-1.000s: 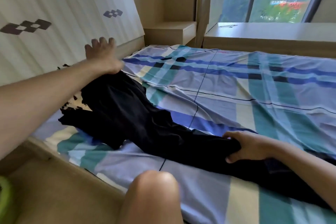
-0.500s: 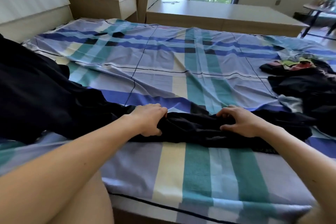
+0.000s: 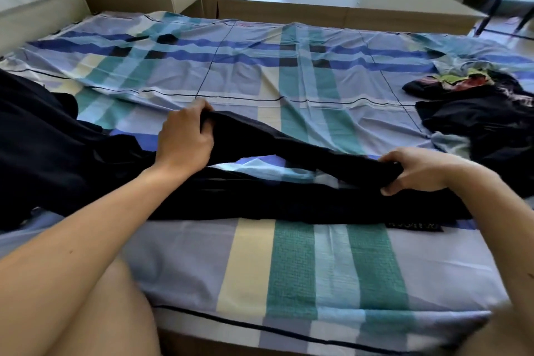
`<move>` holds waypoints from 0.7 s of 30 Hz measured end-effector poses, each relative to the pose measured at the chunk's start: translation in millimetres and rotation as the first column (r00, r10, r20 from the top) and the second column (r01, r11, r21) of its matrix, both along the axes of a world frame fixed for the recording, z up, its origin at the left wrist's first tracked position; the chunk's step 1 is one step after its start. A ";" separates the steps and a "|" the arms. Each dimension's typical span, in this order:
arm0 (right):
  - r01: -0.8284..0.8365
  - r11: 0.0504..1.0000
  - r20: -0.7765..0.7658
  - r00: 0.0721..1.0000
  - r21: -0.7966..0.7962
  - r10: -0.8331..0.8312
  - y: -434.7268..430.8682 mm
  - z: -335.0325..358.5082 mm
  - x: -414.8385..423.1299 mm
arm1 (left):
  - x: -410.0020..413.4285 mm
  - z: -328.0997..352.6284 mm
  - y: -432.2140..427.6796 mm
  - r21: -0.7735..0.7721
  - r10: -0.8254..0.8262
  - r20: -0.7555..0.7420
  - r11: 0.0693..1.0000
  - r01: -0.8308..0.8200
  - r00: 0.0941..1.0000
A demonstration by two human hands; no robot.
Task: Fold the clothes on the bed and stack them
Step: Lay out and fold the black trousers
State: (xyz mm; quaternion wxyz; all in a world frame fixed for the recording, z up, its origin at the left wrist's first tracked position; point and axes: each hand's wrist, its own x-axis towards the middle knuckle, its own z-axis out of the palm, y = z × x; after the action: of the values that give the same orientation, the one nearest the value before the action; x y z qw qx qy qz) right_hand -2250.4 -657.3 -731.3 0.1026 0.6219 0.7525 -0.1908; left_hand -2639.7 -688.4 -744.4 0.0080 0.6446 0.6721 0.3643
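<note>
While a long black garment lies left-to-right along the bed's near edge, the left hand and right hand each pinch its lifted far layer.

left hand grips black garment | right hand grips it | bed

Both forearms are bare to the frame edge, no sleeves showing. The left hand and right hand wear no gloves, rings or watch. A bare knee shows near left.
</note>
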 end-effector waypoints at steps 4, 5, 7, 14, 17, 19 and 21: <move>0.182 0.973 -0.025 0.983 0.140 -0.180 21.4 10.8 18.3 | -3.9 3.3 13.5 -0.027 0.026 0.042 0.999 -0.025 0.999; 0.228 0.959 -0.064 0.973 0.167 -0.221 29.6 13.7 19.9 | -7.0 4.1 21.1 -0.047 0.029 0.046 0.999 -0.026 0.999; 0.366 0.885 -0.275 0.917 0.287 -0.290 46.5 23.6 15.9 | -13.2 14.9 39.7 -0.044 0.054 0.054 0.998 -0.052 0.997; 0.460 0.829 -0.862 0.503 0.318 0.052 65.7 68.3 -32.4 | -0.6 80.1 71.8 0.126 0.246 0.051 0.960 -0.250 0.968; 0.246 0.866 -0.572 0.818 0.435 0.055 47.3 41.7 -25.2 | 32.0 41.3 33.5 -0.018 -0.252 -0.044 0.968 0.251 0.967; 0.230 0.907 -0.447 0.893 0.352 -0.052 30.7 9.7 -7.6 | 41.6 0.0 4.4 -0.292 -0.479 -0.091 0.851 0.436 0.873; 0.254 0.937 -0.262 0.946 0.241 -0.190 14.6 -21.4 22.3 | 51.6 -32.0 -11.7 -0.502 -0.603 -0.134 0.725 0.471 0.786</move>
State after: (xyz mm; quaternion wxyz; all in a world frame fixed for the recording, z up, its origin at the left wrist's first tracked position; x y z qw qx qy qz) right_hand -2228.1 -642.7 -752.7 -0.0955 0.6846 0.7028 -0.1682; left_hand -2588.1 -700.1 -776.3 0.1626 0.8393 0.5117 0.0854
